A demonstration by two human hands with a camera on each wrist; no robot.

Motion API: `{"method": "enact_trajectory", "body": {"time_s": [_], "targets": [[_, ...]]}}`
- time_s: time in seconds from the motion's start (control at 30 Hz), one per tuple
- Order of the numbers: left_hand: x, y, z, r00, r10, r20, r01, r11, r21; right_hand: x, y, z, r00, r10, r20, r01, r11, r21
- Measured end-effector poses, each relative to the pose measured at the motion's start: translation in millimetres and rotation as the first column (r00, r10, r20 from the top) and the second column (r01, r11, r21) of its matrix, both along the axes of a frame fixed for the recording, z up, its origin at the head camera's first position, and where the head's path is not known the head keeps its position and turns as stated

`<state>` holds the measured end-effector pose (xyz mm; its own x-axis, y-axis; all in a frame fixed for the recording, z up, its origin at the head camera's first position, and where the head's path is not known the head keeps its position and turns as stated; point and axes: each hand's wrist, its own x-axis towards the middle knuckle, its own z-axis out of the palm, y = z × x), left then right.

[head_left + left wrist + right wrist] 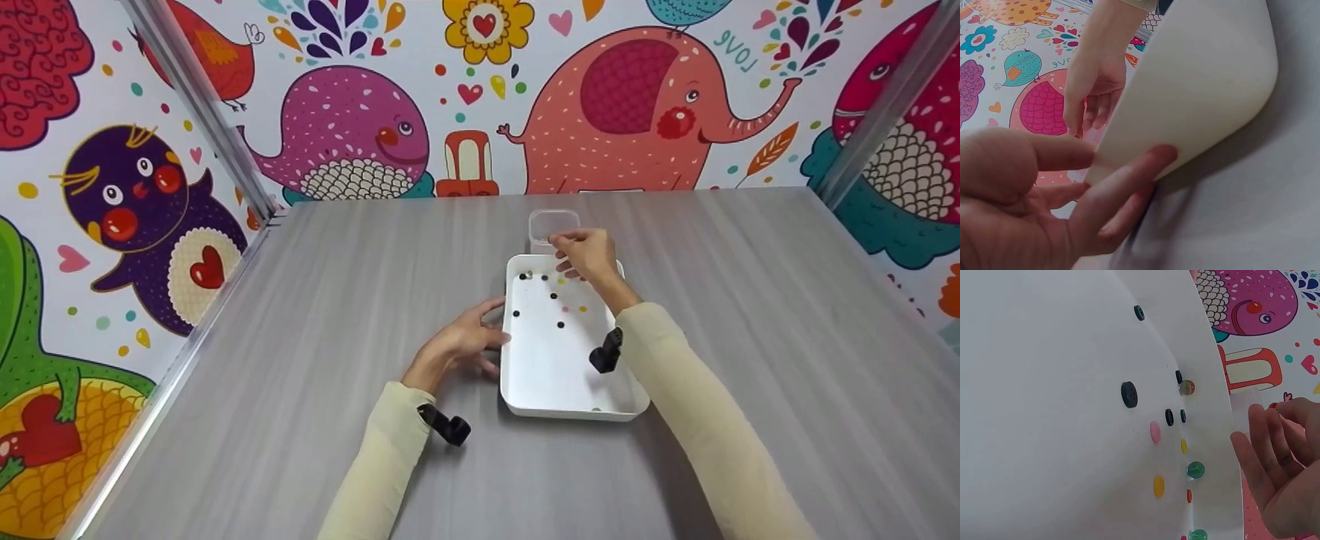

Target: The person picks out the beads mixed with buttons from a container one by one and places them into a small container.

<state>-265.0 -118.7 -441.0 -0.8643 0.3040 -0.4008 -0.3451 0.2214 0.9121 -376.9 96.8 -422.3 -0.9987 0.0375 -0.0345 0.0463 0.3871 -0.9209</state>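
Observation:
A white tray (555,367) holds several black buttons (1129,394), a pink button (1155,432), a yellow button (1159,486) and glass marbles (1195,469). My left hand (469,337) rests at the tray's left side, fingers spread. In the left wrist view one fingertip (1167,152) presses on the outer wall and another finger meets the rim. Over the far end of the tray, my right hand (589,255) pinches a small red button (1273,405), mostly covered by the fingertips. Those fingertips overlap the near side of a clear plastic container (553,223) in the head view.
The container stands just behind the tray on the grey wood-grain table (360,300). Walls with cartoon animals (352,135) rise behind and at the left, with metal posts (202,105) at the corners. Another marble (596,409) lies by the tray's near edge.

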Motion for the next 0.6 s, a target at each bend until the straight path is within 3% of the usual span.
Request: {"method": "enact_trajectory", "body": {"time_s": [0.6], "targets": [[0.3, 0.4, 0.0, 1.000, 0.012, 0.011, -0.012, 1.000, -0.002, -4.0, 11.8, 2.0, 0.998, -0.057, -0.002, 0.057, 0.997, -0.045]]}}
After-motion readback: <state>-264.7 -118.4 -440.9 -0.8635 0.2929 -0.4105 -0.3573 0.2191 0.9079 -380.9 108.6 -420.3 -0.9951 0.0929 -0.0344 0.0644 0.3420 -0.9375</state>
